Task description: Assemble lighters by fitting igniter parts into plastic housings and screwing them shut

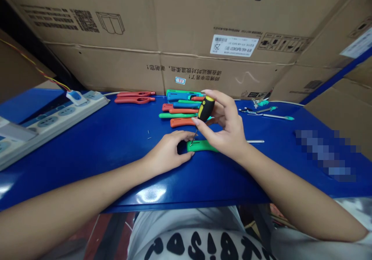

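My right hand [228, 126] grips a short screwdriver [207, 108] with a black and yellow handle, its thin shaft slanting down to the left. The tip meets the left end of a green lighter-style handle [205, 146] lying flat on the blue table. From behind my right hand a thin metal rod [256, 141] sticks out to the right, apparently in line with the green handle. Thumb and fingers of my left hand [167, 149] close around the handle's left end. Two tiny screw-like bits [149, 138] lie left of it.
Several red, orange, green and blue handles [183, 111] lie behind my hands, with red shells [135, 100] to their left. A power strip [55, 120] runs along the left. Rods with teal ends [276, 116] lie at right. Cardboard [122, 58] walls the back.
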Motion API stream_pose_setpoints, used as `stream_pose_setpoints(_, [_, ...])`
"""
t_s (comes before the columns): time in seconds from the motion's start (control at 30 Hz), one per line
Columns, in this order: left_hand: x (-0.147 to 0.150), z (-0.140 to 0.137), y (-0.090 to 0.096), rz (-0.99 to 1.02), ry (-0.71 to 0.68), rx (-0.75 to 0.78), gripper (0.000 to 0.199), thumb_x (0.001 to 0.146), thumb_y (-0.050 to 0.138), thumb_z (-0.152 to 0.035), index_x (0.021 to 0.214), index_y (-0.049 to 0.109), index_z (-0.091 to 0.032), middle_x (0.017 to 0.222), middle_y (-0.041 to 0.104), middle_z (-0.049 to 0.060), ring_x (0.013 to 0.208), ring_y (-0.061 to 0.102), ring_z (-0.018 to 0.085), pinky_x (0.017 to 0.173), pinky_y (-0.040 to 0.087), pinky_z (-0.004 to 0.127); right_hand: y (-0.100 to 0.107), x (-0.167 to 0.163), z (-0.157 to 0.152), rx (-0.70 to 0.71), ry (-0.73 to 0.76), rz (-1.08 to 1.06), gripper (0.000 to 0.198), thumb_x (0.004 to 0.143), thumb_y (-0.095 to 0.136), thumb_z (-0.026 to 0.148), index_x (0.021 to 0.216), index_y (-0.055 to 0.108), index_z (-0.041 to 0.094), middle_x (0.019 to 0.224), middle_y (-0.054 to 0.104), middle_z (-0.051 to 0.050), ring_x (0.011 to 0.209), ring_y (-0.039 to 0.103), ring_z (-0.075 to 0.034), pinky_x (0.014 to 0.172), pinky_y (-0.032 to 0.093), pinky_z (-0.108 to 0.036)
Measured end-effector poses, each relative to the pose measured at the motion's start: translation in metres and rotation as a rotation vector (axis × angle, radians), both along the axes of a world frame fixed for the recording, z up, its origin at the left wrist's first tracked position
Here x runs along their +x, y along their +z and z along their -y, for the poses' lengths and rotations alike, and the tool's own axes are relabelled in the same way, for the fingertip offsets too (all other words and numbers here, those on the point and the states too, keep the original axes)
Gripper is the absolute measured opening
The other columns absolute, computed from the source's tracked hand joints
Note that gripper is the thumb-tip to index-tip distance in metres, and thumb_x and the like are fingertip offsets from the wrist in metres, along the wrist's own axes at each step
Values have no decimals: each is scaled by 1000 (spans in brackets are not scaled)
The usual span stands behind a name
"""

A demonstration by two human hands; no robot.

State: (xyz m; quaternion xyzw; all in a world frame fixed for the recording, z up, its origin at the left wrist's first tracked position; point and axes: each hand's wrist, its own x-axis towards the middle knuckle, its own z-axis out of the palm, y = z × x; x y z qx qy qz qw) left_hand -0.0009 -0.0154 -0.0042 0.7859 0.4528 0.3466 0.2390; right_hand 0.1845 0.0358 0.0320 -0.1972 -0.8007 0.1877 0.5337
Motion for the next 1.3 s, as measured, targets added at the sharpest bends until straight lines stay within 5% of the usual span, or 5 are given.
stream_pose_setpoints(0.7, [0, -1, 1, -12, -37, 18, 28, 81, 71, -15, 109, 68, -18, 112, 74, 6, 105, 69, 24, 96, 54, 38, 0, 1, 2, 89, 15, 73, 62, 92, 69, 27, 146, 39, 31, 145, 55, -10, 121, 65, -26, 82, 66, -36])
stream_pose_setpoints(0.97, [0, -1, 1, 3, -45, -12, 13, 81, 69, -14, 89, 60, -20, 96, 71, 1, 92, 68, 21, 87, 52, 35, 16, 4, 1, -31, 80, 197, 51, 98, 57, 24, 147, 41, 29, 150, 51, -9, 125, 62, -25, 95, 61, -41])
stream_pose_setpoints(1.17, [1, -1, 2, -14, -48, -2, 11, 81, 68, -15, 89, 63, -20, 94, 71, 2, 92, 67, 21, 86, 52, 35, 20, 3, -3, 199, -90, 227, 46, 91, 70, 41, 132, 55, 30, 122, 68, -9, 112, 66, -30, 98, 58, -50])
stream_pose_setpoints(1.3, [2, -1, 2, 0, -49, 6, 10, 81, 68, -15, 87, 62, -20, 93, 71, 2, 91, 67, 20, 87, 53, 34, 26, 0, 0, 147, -32, 305, 46, 102, 49, 35, 147, 41, 28, 141, 59, -11, 128, 59, -28, 111, 49, -51])
